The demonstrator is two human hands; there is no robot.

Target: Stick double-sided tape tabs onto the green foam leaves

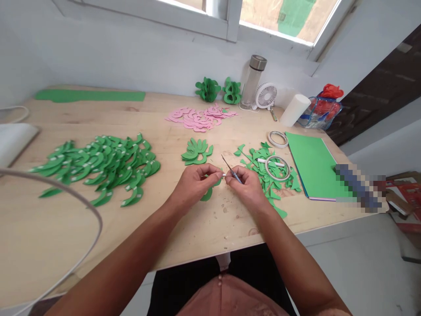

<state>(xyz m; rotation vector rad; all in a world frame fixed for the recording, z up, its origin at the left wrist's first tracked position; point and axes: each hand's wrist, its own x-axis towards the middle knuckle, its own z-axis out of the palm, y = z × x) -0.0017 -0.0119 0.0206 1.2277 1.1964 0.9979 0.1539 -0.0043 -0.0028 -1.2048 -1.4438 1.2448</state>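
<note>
Holding one tool (234,174), one green cutout (207,195)

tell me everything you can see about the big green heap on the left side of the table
The heap is a broad, loose spread of flat, curved green pieces that look like paper, overlapping at various angles. Many carry small white patches, perhaps tape. It rests on the pale wooden table, with a few pieces straying at its edges. A pale cable passes in front of its near left side; whether they touch is unclear.
</note>
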